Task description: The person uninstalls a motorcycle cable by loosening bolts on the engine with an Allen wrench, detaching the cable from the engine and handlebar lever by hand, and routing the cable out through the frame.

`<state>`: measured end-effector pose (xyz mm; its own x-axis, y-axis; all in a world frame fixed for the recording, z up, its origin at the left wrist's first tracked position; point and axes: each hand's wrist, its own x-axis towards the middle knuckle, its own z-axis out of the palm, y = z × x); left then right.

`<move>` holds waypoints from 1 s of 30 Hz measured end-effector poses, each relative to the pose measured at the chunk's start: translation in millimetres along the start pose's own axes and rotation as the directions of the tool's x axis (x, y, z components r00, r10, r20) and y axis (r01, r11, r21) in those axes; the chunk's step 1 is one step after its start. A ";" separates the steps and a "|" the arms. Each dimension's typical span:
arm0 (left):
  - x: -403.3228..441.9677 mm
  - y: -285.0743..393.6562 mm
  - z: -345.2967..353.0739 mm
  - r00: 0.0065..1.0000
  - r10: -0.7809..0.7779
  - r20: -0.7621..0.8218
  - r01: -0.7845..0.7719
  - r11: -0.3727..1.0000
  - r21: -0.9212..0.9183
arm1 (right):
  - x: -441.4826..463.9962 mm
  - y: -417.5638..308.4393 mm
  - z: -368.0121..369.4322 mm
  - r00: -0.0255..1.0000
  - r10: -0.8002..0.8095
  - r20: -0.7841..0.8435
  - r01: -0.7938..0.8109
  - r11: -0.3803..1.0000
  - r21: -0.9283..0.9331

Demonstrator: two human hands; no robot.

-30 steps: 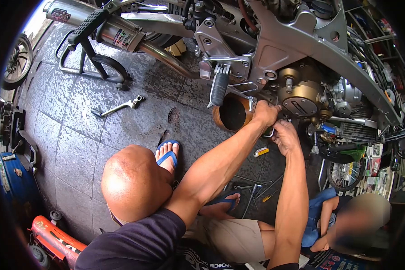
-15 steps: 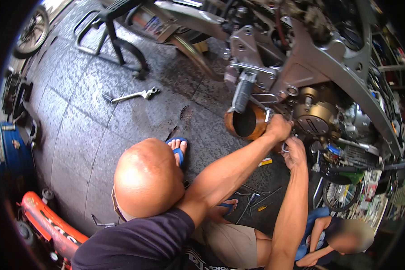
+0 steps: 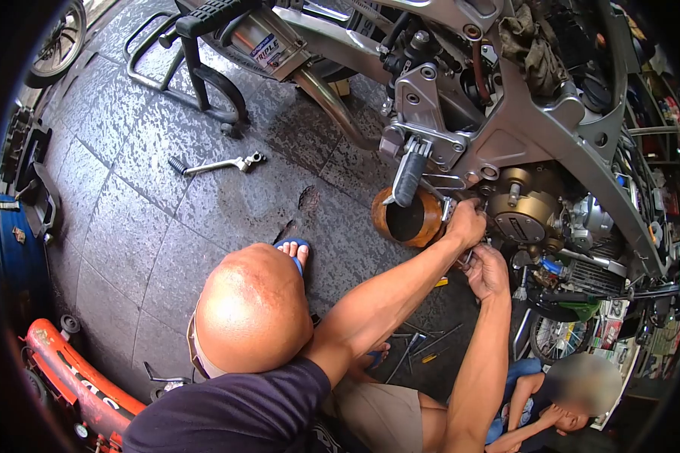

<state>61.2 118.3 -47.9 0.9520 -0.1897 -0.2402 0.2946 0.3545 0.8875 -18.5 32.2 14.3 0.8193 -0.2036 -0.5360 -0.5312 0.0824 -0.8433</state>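
My left hand [image 3: 467, 223] reaches to the underside of the motorcycle, just below the gold engine cover [image 3: 524, 217]. Its fingers are bent, and what they hold is hidden. Lower and to the right, my right hand [image 3: 486, 272] has its fingers curled round a small metal piece too small to name. The two hands are close together. An orange-brown round container [image 3: 431, 220] with a dark opening sits on the floor left of my left hand, below the black footpeg [image 3: 410, 178].
A kick lever [image 3: 221, 164] lies on the tiled floor [image 3: 136, 249]. Several tools [image 3: 408, 355] lie below my arms. A black stand [image 3: 201, 84] is at the upper left, a red compressor [image 3: 79, 374] at the lower left. Another person [image 3: 533, 396] sits at the lower right.
The view has shifted, so the motorcycle sits further right. Both hands stay under the engine, the right one a little lower. The other person has raised a hand to the face.
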 end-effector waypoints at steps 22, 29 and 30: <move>14.8 -10.4 -11.4 0.991 -0.126 -0.035 0.130 0.974 0.188 | 11.2 12.2 -4.5 0.998 -0.035 0.055 0.038 0.997 -0.063; 0.6 9.7 -12.1 0.989 -0.116 0.091 0.106 0.989 0.108 | -0.5 7.9 5.6 0.996 -0.033 -0.080 0.018 0.982 -0.187; -2.5 15.7 -10.3 0.990 -0.114 0.083 0.105 0.989 0.105 | -1.8 6.7 6.4 0.996 -0.040 -0.079 0.025 0.983 -0.183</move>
<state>64.3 133.8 -37.4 0.9020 -0.3046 -0.3061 0.3824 0.2340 0.8939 -22.1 39.4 9.3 0.8203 -0.2835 -0.4967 -0.5409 -0.1025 -0.8348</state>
